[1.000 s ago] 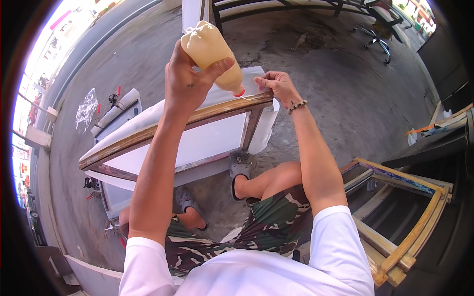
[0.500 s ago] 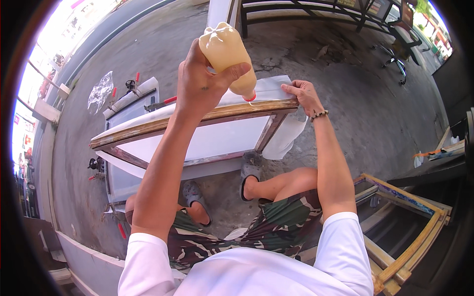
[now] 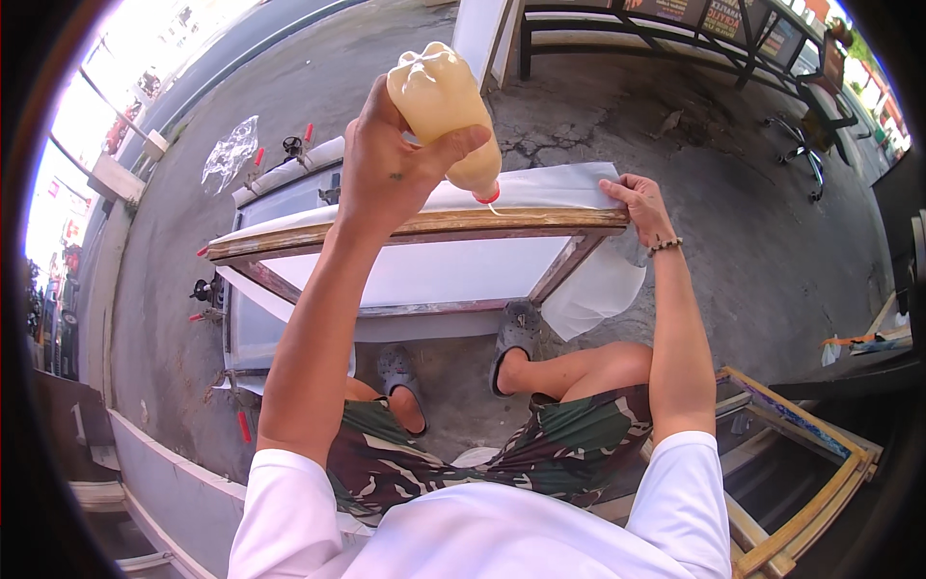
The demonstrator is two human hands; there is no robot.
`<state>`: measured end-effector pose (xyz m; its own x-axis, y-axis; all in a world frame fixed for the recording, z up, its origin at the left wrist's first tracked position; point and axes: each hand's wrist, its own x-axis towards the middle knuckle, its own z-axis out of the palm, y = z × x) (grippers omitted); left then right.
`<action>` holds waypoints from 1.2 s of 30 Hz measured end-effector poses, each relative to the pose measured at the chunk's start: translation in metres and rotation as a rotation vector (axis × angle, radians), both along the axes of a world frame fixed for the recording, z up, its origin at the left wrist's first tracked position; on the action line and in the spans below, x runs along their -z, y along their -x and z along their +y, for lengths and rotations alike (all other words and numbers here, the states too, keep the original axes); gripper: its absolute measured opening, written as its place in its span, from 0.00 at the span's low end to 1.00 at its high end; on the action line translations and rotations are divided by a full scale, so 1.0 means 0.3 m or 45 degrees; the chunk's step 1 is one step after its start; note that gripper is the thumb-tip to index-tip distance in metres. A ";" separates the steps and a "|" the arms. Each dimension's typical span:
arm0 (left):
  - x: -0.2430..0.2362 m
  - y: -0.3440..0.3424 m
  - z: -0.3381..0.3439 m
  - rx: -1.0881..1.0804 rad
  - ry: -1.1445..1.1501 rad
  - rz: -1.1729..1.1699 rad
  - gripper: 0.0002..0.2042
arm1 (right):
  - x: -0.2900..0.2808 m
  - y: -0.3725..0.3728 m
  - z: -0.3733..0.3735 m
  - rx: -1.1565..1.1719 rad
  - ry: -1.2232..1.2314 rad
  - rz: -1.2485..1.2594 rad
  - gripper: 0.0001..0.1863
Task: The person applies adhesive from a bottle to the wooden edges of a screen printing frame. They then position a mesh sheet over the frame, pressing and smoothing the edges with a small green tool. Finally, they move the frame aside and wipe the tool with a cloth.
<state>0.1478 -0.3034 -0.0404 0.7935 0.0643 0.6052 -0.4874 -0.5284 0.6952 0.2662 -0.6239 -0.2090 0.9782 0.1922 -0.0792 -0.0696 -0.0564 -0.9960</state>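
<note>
Bottle (image 3: 448, 114) upended — long axis slanting, red cap (image 3: 489, 195) down-right toward frame (image 3: 550, 220).

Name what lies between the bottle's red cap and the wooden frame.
In the head view, a thin whitish strand or nozzle tip; which, I cannot tell.

A yellowish bottle (image 3: 442, 104) slants cap-down just above the wooden frame (image 3: 540, 220).
</note>
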 end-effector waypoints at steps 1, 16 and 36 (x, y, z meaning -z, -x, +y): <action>-0.004 0.003 0.014 -0.008 -0.018 -0.003 0.27 | 0.005 -0.004 -0.001 0.020 0.027 0.008 0.12; -0.088 0.148 0.269 -0.201 -0.108 0.001 0.29 | 0.011 -0.008 -0.001 0.006 0.043 -0.014 0.12; -0.083 0.308 0.648 -0.526 -0.143 -0.013 0.29 | 0.023 -0.015 -0.005 -0.005 0.072 -0.042 0.11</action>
